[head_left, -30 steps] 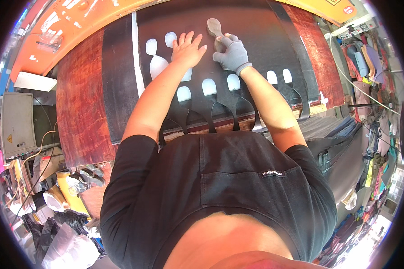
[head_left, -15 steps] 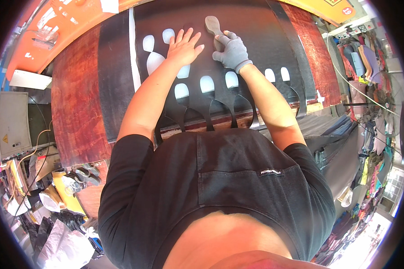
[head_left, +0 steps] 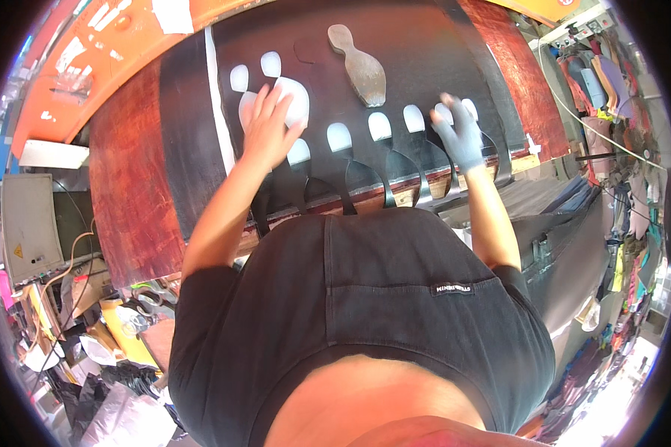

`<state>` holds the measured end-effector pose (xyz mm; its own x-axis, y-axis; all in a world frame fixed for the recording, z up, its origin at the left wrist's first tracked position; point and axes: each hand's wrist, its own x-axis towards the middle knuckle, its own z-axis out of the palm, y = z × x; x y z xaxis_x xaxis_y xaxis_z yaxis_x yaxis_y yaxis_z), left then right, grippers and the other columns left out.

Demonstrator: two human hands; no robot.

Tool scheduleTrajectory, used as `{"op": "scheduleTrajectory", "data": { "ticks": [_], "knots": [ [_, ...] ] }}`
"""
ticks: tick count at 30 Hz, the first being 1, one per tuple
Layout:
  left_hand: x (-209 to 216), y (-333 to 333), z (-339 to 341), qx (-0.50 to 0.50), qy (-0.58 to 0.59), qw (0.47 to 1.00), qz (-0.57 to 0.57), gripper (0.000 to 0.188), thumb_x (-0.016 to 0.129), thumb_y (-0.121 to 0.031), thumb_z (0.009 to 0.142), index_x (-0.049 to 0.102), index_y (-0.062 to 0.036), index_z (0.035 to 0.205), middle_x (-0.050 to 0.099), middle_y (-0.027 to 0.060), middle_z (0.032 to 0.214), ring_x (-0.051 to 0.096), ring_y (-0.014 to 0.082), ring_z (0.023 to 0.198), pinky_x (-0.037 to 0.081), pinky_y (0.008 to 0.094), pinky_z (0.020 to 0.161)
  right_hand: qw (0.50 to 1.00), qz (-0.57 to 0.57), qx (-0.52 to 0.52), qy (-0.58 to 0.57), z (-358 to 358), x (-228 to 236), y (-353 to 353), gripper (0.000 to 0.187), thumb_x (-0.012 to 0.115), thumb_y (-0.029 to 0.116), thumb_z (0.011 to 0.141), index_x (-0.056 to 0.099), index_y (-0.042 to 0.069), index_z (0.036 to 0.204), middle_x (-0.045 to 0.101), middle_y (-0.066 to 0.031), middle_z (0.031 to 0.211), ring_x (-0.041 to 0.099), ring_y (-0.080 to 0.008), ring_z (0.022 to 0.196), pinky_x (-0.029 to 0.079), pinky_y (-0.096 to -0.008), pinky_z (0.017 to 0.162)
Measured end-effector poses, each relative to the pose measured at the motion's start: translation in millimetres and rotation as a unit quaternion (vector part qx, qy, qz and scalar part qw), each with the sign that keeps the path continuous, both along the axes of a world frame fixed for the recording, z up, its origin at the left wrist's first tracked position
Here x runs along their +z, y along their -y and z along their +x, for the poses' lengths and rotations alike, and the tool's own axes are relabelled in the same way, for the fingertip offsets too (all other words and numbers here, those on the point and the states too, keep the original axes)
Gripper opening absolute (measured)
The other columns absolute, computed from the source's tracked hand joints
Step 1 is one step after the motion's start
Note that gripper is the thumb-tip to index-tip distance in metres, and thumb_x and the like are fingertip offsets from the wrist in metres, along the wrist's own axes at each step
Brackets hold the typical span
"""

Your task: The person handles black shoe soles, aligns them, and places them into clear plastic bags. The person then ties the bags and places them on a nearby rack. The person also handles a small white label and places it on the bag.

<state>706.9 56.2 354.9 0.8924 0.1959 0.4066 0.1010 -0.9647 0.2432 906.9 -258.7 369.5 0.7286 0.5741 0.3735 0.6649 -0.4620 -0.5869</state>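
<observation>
A grey sole-shaped block [head_left: 365,74], narrow in its middle, lies untouched on a black sheet [head_left: 306,37] covering the table. Over white sole-shaped patches [head_left: 297,97] at the left, my bare left hand [head_left: 267,134] rests with fingers spread; it partly hides them. My right hand [head_left: 462,138], in a grey glove with fingertips showing, is at a white oval [head_left: 444,113] near the right front. Its thumb and fingers are apart and slightly blurred. More white ovals [head_left: 339,137] run along the near edge, with narrow black strips [head_left: 346,182] between them.
An orange machine frame [head_left: 127,45] stands beyond the table at the far left. Reddish-brown boards [head_left: 130,171] flank the sheet. A grey electrical box [head_left: 30,223] is at the left. Stacked materials [head_left: 596,89] sit at the right, and dark sheets [head_left: 544,205] lie near the right front.
My right hand has let go of the grey sole-shaped block and moved right and nearer to the white ovals. My left hand has drawn back nearer and left.
</observation>
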Motion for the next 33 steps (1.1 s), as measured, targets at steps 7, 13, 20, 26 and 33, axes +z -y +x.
{"op": "scheduleTrajectory", "data": {
  "ticks": [7, 13, 20, 26, 33],
  "knots": [
    [-22.0, 77.4, -179.0, 0.177, 0.068, 0.977, -0.099, 0.031, 0.065, -0.018, 0.075, 0.055, -0.0013, 0.099, 0.055, 0.0161, 0.095, 0.051, 0.034, 0.09, 0.039, 0.0424, 0.079, 0.983, -0.002, -0.019, 0.183, -65.3, -51.8, 77.7, 0.023, 0.062, 0.015, 0.073, 0.058, 0.005, 0.094, 0.06, -0.0109, 0.083, 0.056, -0.0297, 0.075, 0.044, -0.039, 0.071],
    [-60.2, 93.2, -188.1, 0.217, 0.076, 0.972, 0.047, 0.022, 0.061, -0.025, 0.076, 0.05, -0.0065, 0.071, 0.048, 0.0099, 0.069, 0.048, 0.0304, 0.068, 0.036, 0.0416, 0.064, 0.979, 0.019, -0.029, 0.199, -45.5, -63.6, 66.5, 0.022, 0.062, 0.016, 0.069, 0.058, 0.007, 0.09, 0.059, -0.0098, 0.079, 0.055, -0.0297, 0.069, 0.043, -0.0407, 0.064],
    [-73.6, 106.8, -189.7, 0.26, 0.082, 0.959, 0.079, 0.025, 0.06, -0.026, 0.077, 0.049, -0.0059, 0.065, 0.048, 0.012, 0.07, 0.049, 0.0335, 0.069, 0.037, 0.0438, 0.062, 0.973, 0.094, 0.007, 0.21, -35.5, -59.9, 65.8, 0.023, 0.064, 0.02, 0.074, 0.058, 0.008, 0.093, 0.058, -0.0136, 0.092, 0.057, -0.0339, 0.084, 0.046, -0.0404, 0.073],
    [-87.7, 126.2, -198.0, 0.283, 0.119, 0.947, 0.097, 0.027, 0.058, -0.025, 0.077, 0.048, -0.0041, 0.065, 0.048, 0.0124, 0.072, 0.048, 0.033, 0.072, 0.038, 0.0433, 0.064, 0.94, 0.315, -0.053, 0.122, 61.4, 38.8, 101.7, 0.025, 0.045, 0.021, 0.09, 0.055, 0.0, 0.081, 0.055, -0.0139, 0.071, 0.054, -0.0264, 0.068, 0.043, -0.0357, 0.065],
    [-81.7, 102.9, -170.0, 0.303, 0.126, 0.939, 0.104, 0.024, 0.057, -0.025, 0.076, 0.048, -0.0046, 0.067, 0.048, 0.0125, 0.073, 0.048, 0.0335, 0.073, 0.038, 0.0437, 0.064, 0.917, 0.385, 0.055, -0.085, 132.3, 64.1, 109.9, 0.026, 0.047, 0.022, 0.091, 0.057, -0.001, 0.083, 0.057, -0.0038, 0.075, 0.051, -0.0112, 0.071, 0.041, -0.0256, 0.066]
  ]
}}
